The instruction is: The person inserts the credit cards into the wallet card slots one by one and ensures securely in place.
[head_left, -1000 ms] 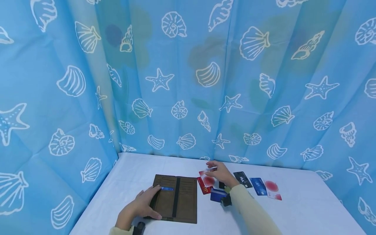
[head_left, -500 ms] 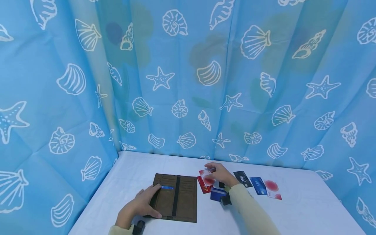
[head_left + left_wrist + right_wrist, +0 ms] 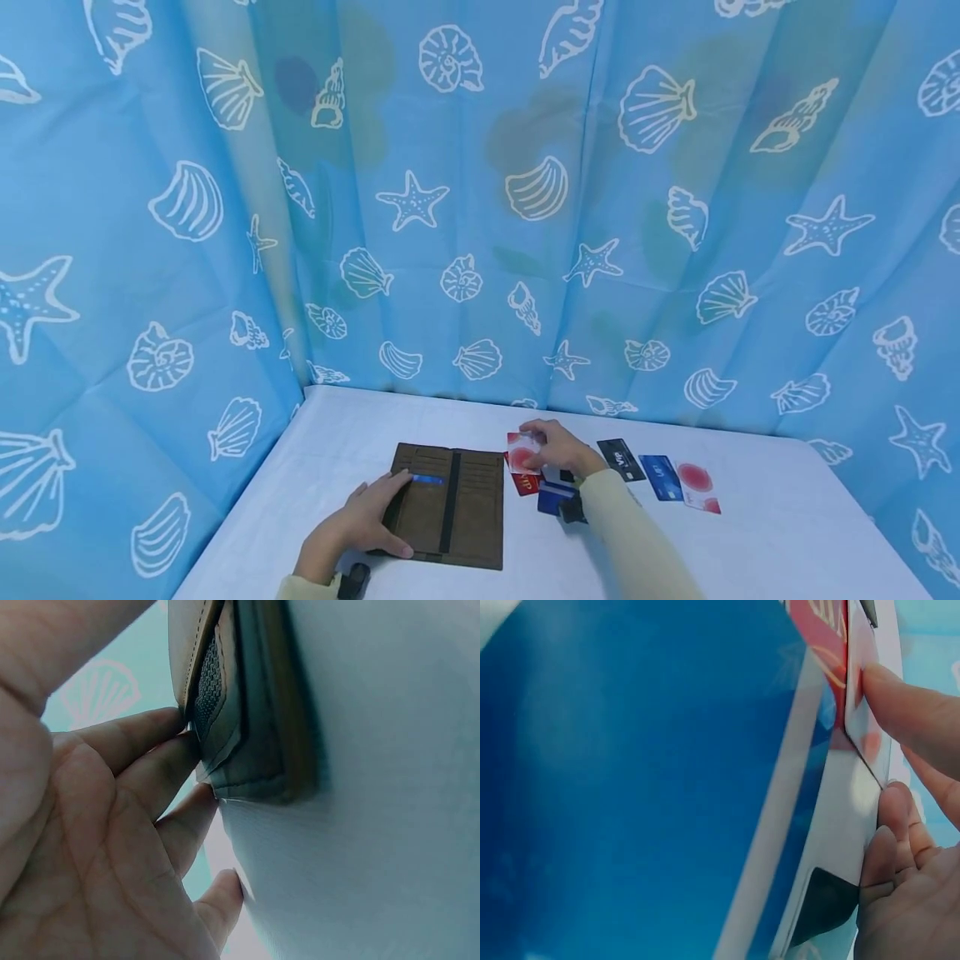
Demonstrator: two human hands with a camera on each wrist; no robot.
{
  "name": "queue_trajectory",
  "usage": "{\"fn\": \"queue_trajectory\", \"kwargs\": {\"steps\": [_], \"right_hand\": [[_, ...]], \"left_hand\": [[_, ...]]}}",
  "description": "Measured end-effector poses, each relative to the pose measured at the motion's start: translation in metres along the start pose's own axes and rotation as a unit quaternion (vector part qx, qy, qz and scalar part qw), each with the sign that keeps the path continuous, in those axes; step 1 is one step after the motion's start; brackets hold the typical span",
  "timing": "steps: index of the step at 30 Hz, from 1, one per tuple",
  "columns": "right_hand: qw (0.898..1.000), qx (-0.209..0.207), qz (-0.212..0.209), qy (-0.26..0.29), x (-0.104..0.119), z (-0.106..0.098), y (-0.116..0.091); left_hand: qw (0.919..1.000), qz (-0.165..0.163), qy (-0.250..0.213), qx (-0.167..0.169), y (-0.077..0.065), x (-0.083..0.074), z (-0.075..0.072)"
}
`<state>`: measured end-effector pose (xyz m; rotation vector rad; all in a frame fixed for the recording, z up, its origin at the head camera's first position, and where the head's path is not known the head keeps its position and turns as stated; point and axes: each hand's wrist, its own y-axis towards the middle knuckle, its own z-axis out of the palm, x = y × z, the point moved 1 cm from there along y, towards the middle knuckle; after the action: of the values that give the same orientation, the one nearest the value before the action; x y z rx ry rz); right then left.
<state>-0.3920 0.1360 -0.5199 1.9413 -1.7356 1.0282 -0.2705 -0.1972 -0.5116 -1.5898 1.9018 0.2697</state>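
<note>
A brown wallet (image 3: pixel 480 512) lies unfolded on the white table, a dark strip down its middle. The blue edge of a card (image 3: pixel 428 480) shows in one of its left slots. My left hand (image 3: pixel 360 518) rests along the wallet's left side; the left wrist view has nearly straight fingertips (image 3: pixel 176 724) against the wallet edge (image 3: pixel 262 757). Right of the wallet, my right hand (image 3: pixel 561 447) pinches a white card with red circles (image 3: pixel 517 462), thumb on its face. This card overlaps a red VIP card (image 3: pixel 527 486).
A blue card with a pale stripe (image 3: pixel 552 498) lies below my right hand and looms large in the right wrist view. Further right lie a black VIP card (image 3: pixel 621 461), a blue card (image 3: pixel 662 478) and another white-and-red card (image 3: pixel 697 486). A shell-patterned blue curtain (image 3: pixel 480 233) hangs behind.
My right hand has shifted slightly left and down, and the white-and-red card has turned straighter over the red card. My left hand and the wallet stay in place.
</note>
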Motion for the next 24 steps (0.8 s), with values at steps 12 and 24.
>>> {"fn": "queue_trajectory", "kwargs": {"steps": [12,24], "right_hand": [[0.999,0.01,-0.006,-0.036,0.0049,0.001,0.0025],[0.999,0.0,0.012,-0.053,0.0064,0.0053,0.0031]], "left_hand": [[0.9999,0.013,-0.005,0.002,-0.0009,0.001,-0.0002],[1.0,0.006,-0.003,0.006,-0.0023,-0.0001,-0.0018]]}}
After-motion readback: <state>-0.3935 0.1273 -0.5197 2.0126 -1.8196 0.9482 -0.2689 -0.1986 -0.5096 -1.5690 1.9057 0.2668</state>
